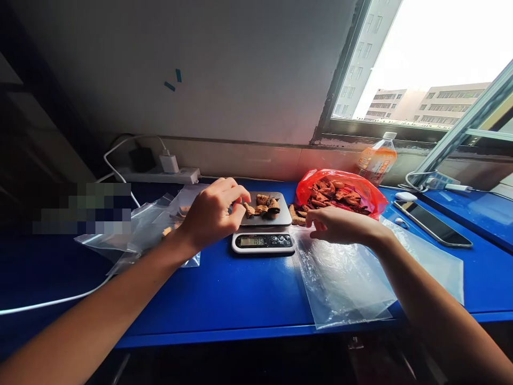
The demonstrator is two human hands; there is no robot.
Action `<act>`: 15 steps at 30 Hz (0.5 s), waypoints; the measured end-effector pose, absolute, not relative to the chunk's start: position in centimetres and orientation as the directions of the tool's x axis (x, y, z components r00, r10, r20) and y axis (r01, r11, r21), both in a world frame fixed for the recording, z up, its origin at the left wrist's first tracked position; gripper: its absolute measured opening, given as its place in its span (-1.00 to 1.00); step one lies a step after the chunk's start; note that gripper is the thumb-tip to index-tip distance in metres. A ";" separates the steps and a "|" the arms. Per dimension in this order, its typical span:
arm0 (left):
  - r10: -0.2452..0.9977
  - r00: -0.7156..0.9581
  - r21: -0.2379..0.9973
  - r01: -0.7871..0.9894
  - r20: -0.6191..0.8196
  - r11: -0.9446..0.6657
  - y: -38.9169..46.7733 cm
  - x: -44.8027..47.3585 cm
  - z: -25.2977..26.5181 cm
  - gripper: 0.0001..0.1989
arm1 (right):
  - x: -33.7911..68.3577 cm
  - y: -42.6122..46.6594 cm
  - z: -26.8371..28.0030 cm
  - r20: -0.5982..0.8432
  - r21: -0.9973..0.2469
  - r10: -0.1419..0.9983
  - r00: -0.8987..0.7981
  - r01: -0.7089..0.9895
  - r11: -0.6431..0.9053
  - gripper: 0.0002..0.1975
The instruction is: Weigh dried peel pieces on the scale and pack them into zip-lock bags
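A small digital scale [263, 242] stands on the blue table, its display lit but hard to read. Several dried, curled brown pieces [262, 206] lie on its metal plate. At the plate's left edge is my left hand [218, 211], fingers bent in a pinch beside one piece; whether they hold anything is hidden. On the other side, my right hand [340, 224] has loosely bent fingers with a gap and nothing visible between them. Its fingertips are close to more dried pieces [296, 215], which lie beside an opened red plastic bag [379, 202] full of similar ones.
Clear plastic bags [344, 283] lie flat under and in front of my right hand. Other clear bags [140, 230] with pieces inside are at left. A power strip [184, 175], a bottle [379, 158], a phone [433, 222] and an earbud case [406, 197] line the back and right.
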State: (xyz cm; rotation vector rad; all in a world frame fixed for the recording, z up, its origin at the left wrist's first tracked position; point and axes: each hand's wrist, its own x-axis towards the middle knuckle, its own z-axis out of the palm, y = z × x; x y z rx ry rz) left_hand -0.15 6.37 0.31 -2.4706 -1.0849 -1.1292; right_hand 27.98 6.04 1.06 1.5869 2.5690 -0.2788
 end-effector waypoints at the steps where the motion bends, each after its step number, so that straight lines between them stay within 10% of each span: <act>1: 0.540 0.435 0.103 0.703 0.721 -0.704 6.4 -0.1 0.3 -0.78 | 27.9 6.1 1.0 -0.185 -0.095 0.874 -0.449 0.893 0.439 -0.88; 15: 0.568 0.452 0.124 0.698 0.688 -0.705 6.5 -0.2 0.0 -0.77 | 28.4 6.9 -0.2 -0.182 -0.070 0.883 -0.432 0.902 0.427 -0.79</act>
